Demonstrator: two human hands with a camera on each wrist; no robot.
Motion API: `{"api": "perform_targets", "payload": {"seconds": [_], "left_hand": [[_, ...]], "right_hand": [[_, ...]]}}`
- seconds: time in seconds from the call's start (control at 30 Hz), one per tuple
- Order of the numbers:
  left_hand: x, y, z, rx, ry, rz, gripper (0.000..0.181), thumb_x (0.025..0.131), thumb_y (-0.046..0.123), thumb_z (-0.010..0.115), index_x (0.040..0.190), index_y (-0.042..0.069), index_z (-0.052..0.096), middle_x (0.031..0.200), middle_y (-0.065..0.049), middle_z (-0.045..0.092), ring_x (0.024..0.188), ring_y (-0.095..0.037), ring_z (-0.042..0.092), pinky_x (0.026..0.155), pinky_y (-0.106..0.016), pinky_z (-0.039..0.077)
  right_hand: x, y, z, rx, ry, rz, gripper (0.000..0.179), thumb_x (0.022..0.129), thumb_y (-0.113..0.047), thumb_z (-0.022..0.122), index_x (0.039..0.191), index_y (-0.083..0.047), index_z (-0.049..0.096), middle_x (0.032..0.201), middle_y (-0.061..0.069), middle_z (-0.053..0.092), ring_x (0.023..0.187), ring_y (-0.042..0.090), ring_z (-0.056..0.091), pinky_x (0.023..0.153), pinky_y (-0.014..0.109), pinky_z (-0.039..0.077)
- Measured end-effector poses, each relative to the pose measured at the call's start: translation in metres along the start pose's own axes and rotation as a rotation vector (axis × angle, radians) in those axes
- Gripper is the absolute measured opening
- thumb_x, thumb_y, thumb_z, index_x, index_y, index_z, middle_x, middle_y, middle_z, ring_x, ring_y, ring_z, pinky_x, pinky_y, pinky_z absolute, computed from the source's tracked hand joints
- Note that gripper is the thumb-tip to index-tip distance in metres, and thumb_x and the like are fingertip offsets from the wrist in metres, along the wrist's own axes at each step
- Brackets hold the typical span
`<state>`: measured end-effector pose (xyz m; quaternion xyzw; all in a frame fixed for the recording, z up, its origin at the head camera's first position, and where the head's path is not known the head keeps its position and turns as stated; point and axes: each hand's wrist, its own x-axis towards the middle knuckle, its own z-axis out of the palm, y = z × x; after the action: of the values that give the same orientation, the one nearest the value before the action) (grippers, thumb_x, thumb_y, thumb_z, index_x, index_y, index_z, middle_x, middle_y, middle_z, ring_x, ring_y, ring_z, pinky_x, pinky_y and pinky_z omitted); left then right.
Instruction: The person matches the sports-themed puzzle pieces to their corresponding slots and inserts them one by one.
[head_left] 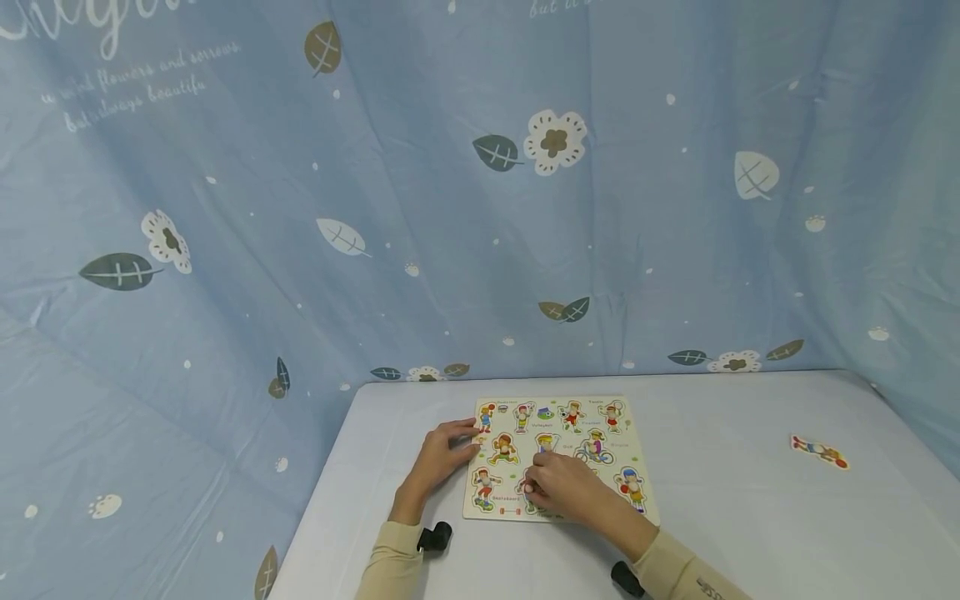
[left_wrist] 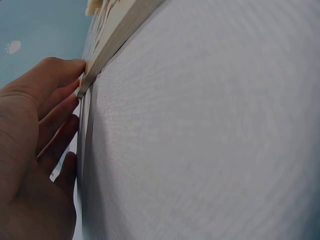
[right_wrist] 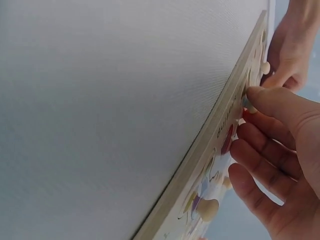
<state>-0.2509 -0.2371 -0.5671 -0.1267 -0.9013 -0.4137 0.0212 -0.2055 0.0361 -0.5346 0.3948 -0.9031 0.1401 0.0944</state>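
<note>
A wooden knob puzzle board with cartoon sports figures lies on the table. My left hand rests at its left edge; in the left wrist view the thumb and fingertips touch the board's edge, fingers fairly straight. Over the lower middle of the board, my right hand pinches a small puzzle piece between thumb and index finger, mostly hidden by them. Whether that piece sits fully in its recess I cannot tell. Several other figure pieces, such as the cyclist, sit on the board.
One loose figure piece lies on the white table, well right of the board. Black wrist camera parts show by both sleeves. A blue patterned curtain hangs behind and beside the table.
</note>
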Motion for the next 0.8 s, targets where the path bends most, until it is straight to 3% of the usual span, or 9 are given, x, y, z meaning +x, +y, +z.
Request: {"api": "perform_targets", "payload": {"seconds": [0.23,0.33,0.47,0.67,0.8], "left_hand": [[-0.001,0.002,0.001,-0.015,-0.013,-0.004,0.031,0.088,0.019,0.072,0.117,0.007,0.072,0.138,-0.008,0.061,0.134,-0.033,0.051,0.113,-0.055,0.038],[-0.001,0.002,0.001,-0.019,-0.010,-0.014,0.031,0.088,0.019,0.072,0.117,0.007,0.072,0.138,-0.007,0.061,0.134,-0.032,0.051,0.113,-0.055,0.038],[-0.001,0.003,0.001,-0.016,-0.006,-0.026,0.031,0.088,0.018,0.073,0.117,0.007,0.072,0.137,-0.006,0.062,0.134,-0.032,0.050,0.113,-0.053,0.038],[0.000,0.003,0.001,0.000,0.002,-0.010,0.031,0.087,0.017,0.074,0.115,0.005,0.072,0.136,-0.010,0.062,0.133,-0.034,0.051,0.113,-0.054,0.038],[0.000,0.003,0.000,-0.005,0.002,-0.022,0.031,0.086,0.018,0.075,0.115,0.006,0.073,0.137,-0.008,0.062,0.134,-0.033,0.050,0.114,-0.053,0.037]], "right_hand": [[-0.004,0.003,-0.005,0.068,-0.018,-0.009,0.009,0.084,-0.024,0.075,0.078,-0.021,0.070,0.070,-0.013,0.048,0.063,-0.001,0.035,0.050,0.013,0.032],[-0.008,0.006,-0.009,0.109,-0.034,0.002,0.004,0.086,-0.024,0.074,0.086,-0.020,0.075,0.076,-0.012,0.056,0.068,0.001,0.050,0.052,0.013,0.037],[-0.014,0.014,-0.014,0.112,-0.028,0.015,0.011,0.086,-0.026,0.075,0.095,-0.020,0.077,0.091,-0.008,0.067,0.084,0.008,0.066,0.061,0.018,0.050],[-0.025,0.029,-0.026,0.094,-0.004,0.072,0.015,0.085,-0.029,0.076,0.098,-0.020,0.076,0.092,-0.008,0.067,0.075,0.002,0.060,0.058,0.018,0.050],[-0.038,0.042,-0.038,0.096,0.029,0.132,0.016,0.083,-0.027,0.078,0.097,-0.020,0.075,0.094,-0.008,0.068,0.079,0.006,0.063,0.063,0.023,0.054]]}}
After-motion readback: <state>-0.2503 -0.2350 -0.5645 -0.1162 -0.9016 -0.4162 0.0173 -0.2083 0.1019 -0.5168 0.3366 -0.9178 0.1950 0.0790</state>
